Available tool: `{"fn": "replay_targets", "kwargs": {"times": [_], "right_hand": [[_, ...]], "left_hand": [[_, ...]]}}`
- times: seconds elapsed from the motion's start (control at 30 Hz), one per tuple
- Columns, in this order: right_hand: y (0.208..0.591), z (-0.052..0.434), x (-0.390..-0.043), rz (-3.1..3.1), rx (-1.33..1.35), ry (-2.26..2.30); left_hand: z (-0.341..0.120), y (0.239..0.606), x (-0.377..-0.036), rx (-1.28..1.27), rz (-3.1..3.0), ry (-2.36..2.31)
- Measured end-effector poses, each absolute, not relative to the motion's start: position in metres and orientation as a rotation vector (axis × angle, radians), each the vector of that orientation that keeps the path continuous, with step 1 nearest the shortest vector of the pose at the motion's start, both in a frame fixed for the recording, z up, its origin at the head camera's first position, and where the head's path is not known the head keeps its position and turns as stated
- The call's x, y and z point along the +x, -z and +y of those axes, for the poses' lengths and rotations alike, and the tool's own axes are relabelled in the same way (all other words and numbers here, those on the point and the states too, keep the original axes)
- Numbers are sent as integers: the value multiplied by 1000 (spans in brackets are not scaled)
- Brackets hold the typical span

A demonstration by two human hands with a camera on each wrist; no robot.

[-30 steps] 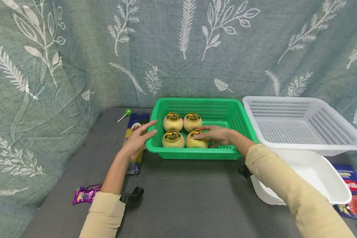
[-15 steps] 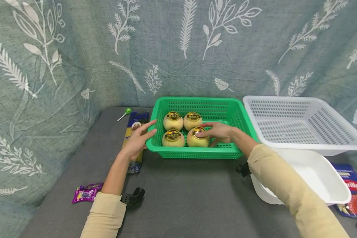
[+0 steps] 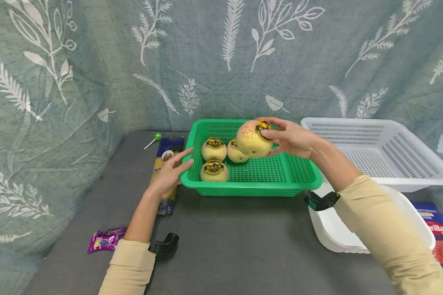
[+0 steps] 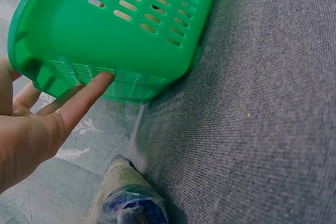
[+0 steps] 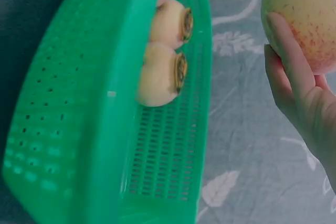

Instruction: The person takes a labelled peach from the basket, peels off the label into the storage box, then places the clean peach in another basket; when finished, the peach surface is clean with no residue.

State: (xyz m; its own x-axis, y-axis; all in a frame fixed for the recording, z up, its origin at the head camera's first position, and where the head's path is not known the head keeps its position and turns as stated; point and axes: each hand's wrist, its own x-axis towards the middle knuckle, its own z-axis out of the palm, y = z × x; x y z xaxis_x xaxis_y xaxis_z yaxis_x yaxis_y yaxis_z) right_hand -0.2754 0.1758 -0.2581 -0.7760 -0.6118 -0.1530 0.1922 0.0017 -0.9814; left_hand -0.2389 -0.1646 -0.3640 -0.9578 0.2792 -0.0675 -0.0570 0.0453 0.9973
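The right hand (image 3: pixel 289 137) sits just right of centre in the head view, its fingers and thumb curled round a pale yellow fruit (image 3: pixel 252 138) with reddish speckles and a dark round sticker on top. The fruit is held in the air above the green basket (image 3: pixel 280 180), clear of the basket floor. In the right wrist view the same fruit (image 5: pixel 304 17) fills the upper right corner, with the fingers (image 5: pixel 286 61) cupping its lower side.

Three more stickered fruits lie in the left half of the basket: one at the near left (image 3: pixel 214 171), one behind it (image 3: pixel 213 148), and one (image 3: pixel 235 153) partly hidden behind the lifted fruit.

The left hand (image 3: pixel 168 176) is at the left end of the basket, fingers straight and slightly spread, holding nothing. The left wrist view shows one fingertip (image 4: pixel 100 81) touching the basket's outer wall (image 4: pixel 121 30) near its lower corner.

Beneath that hand lies a long pasta packet (image 3: pixel 165 164) on the grey worktop (image 3: pixel 225 241), with a green lollipop (image 3: pixel 153 140) beyond it and a purple sweet wrapper (image 3: pixel 105 239) at lower left. To the right stand a white slotted basket (image 3: pixel 376 153) and a white tub (image 3: pixel 339 229).
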Motion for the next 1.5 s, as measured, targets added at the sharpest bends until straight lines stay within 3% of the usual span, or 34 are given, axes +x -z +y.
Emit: {"fn": "replay_targets", "kwargs": {"times": [0.67, 1.1, 1.37, 1.5], "right_hand": [[318, 176, -175, 1693, -388, 1580], [365, 166, -160, 1803, -299, 1445], [368, 167, -160, 1822, -299, 1439], [369, 169, -157, 1824, -293, 1455]], "left_hand": [[-164, 365, -240, 216, 2056, -2027], [-164, 364, -240, 192, 2113, -2026], [-160, 335, -224, 131, 2378, -2208], [-144, 313, -205, 338, 2303, -2362]]}}
